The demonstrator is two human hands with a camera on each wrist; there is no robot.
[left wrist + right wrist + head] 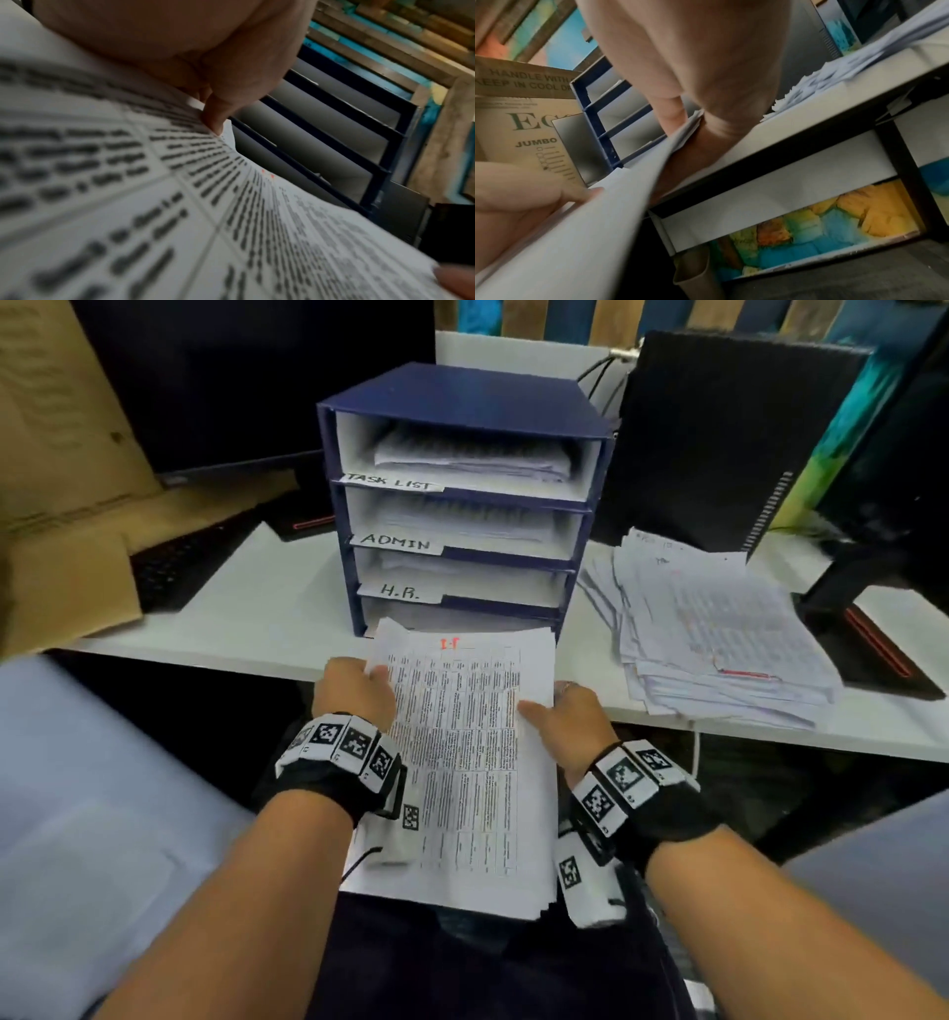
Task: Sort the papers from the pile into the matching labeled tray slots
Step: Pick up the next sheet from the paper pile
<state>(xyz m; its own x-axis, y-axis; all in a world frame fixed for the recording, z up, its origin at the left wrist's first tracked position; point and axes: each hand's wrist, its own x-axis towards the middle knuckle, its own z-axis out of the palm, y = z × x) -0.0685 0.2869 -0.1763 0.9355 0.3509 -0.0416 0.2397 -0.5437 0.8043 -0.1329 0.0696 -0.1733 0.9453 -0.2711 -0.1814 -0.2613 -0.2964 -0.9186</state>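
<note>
Paper stack point(464, 762) marked I.T sits right in front of the tray organizer point(462, 505), left hand point(354, 690) and right hand point(570, 721) both pinching its side edges. Light but floppy, probably slides apart, so grip both sides.

Evenly lit from overhead on the white desk point(287, 608), dim beneath it and around the dark monitor point(246, 377). Soft throughout, bent and stretched toward the head view's edges. Heavily blurred on the nearest print of the printed sheets point(128, 203) in the left wrist view; smeared and shadowed in the right wrist view.
</note>
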